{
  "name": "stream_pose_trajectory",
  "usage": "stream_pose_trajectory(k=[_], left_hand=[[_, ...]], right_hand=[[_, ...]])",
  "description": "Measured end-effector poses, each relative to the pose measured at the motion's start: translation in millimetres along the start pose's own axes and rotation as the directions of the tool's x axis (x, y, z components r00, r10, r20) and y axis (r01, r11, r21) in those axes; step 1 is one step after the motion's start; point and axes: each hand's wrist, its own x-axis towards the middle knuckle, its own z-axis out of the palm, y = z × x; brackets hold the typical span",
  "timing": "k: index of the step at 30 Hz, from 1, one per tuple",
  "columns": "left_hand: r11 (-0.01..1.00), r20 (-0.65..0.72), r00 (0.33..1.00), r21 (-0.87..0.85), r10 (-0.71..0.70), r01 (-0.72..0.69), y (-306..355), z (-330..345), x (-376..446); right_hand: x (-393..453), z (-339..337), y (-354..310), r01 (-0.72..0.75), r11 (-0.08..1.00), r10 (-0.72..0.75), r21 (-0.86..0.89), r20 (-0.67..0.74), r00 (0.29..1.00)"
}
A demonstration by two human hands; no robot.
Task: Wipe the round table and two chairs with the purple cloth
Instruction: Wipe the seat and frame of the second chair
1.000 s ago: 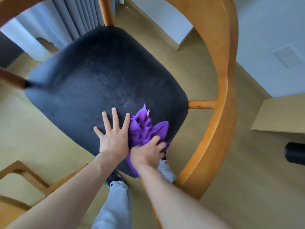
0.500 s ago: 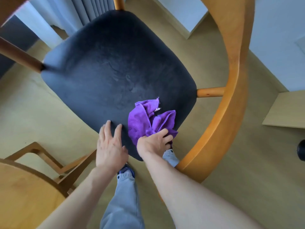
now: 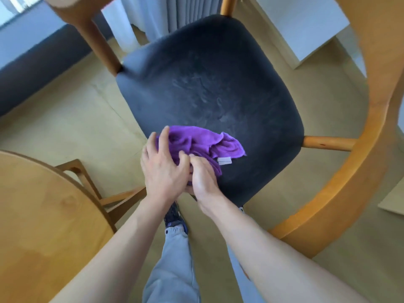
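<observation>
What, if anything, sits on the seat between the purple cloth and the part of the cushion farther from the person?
Nothing visible. The purple cloth lies bunched at the near edge of the dark seat cushion, under the left hand and right hand. The cushion beyond it shows only faint smear marks.

A purple cloth (image 3: 203,142) with a white tag (image 3: 224,160) is seen on a dark, perhaps navy, chair seat (image 3: 209,88). The frame (image 3: 358,162) and round table (image 3: 41,215) are honey-coloured wood; the trousers (image 3: 172,270) are pale grey.
</observation>
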Motion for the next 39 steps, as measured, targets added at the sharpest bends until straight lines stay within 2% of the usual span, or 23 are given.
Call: stream_pose_trajectory(k=[1, 3, 6, 8, 9, 11, 12, 14, 16, 19, 21, 23, 27, 30, 34, 37, 39], left_hand=[[0.999, -0.014, 0.999, 0.020, -0.048, 0.048, 1, 3, -1], [0.995, 0.052, 0.995, 0.050, -0.089, 0.087, 1, 17, -12], [0.996, 0.105, 0.991, 0.061, -0.078, 0.072, -1, 41, -21], [0.991, 0.064, 0.995, 0.116, -0.070, 0.063, -5, 51, -13], [0.987, 0.037, 0.998, 0.158, -0.044, 0.038, -7, 54, -9], [0.974, -0.020, 1.000, 0.225, 0.011, -0.006, -14, 60, 0], [0.967, -0.042, 0.999, 0.255, 0.032, -0.021, -17, 61, 5], [0.943, -0.064, 0.996, 0.332, 0.062, -0.037, -23, 63, 11], [0.908, -0.057, 0.993, 0.413, 0.102, -0.070, -28, 58, 17], [0.848, -0.014, 0.961, 0.475, 0.275, -0.236, -45, 37, 30], [0.774, 0.039, 0.921, 0.528, 0.388, -0.348, -60, 20, 46], [0.724, 0.087, 0.903, 0.567, 0.422, -0.393, -66, 4, 66], [0.744, 0.042, 0.911, 0.563, 0.410, -0.360, -52, -14, 100], [0.780, -0.073, 0.918, 0.556, 0.390, -0.287, -36, -31, 131], [0.883, -0.250, 0.936, 0.456, 0.247, -0.111, -17, -57, 182], [0.966, -0.189, 0.979, 0.256, 0.076, -0.025, -10, -51, 185], [0.975, -0.150, 0.987, 0.220, 0.065, -0.030, -15, -41, 167]], right_hand=[[-1, -2, -6, 0.093, 0.991, -0.094, -0.096, -0.008, 0.996], [-2, -16, -19, 0.239, 0.923, -0.248, -0.300, 0.007, 0.969], [-2, -49, -36, 0.288, 0.765, -0.278, -0.577, 0.107, 0.955], [-2, -67, -43, 0.366, 0.515, -0.355, -0.776, 0.196, 0.914], [0, -71, -47, 0.429, 0.358, -0.423, -0.830, 0.265, 0.866], [7, -68, -56, 0.554, 0.066, -0.505, -0.830, 0.451, 0.736], [13, -60, -60, 0.594, -0.035, -0.494, -0.803, 0.531, 0.689], [26, -40, -68, 0.638, -0.131, -0.418, -0.759, 0.626, 0.659], [37, -22, -72, 0.648, -0.160, -0.341, -0.745, 0.657, 0.672], [44, -10, -72, 0.633, -0.193, -0.311, -0.750, 0.659, 0.685], [43, -15, -71, 0.663, -0.180, -0.301, -0.726, 0.683, 0.666], [41, -28, -71, 0.692, -0.145, -0.293, -0.707, 0.699, 0.653], [47, -50, -83, 0.676, -0.100, -0.332, -0.730, 0.665, 0.669], [54, -43, -98, 0.645, -0.137, -0.369, -0.752, 0.643, 0.671], [64, 1, -126, 0.669, -0.123, -0.472, -0.733, 0.636, 0.611], [76, 46, -142, 0.679, -0.105, -0.526, -0.727, 0.620, 0.582], [84, 74, -147, 0.687, -0.058, -0.530, -0.724, 0.606, 0.593]])
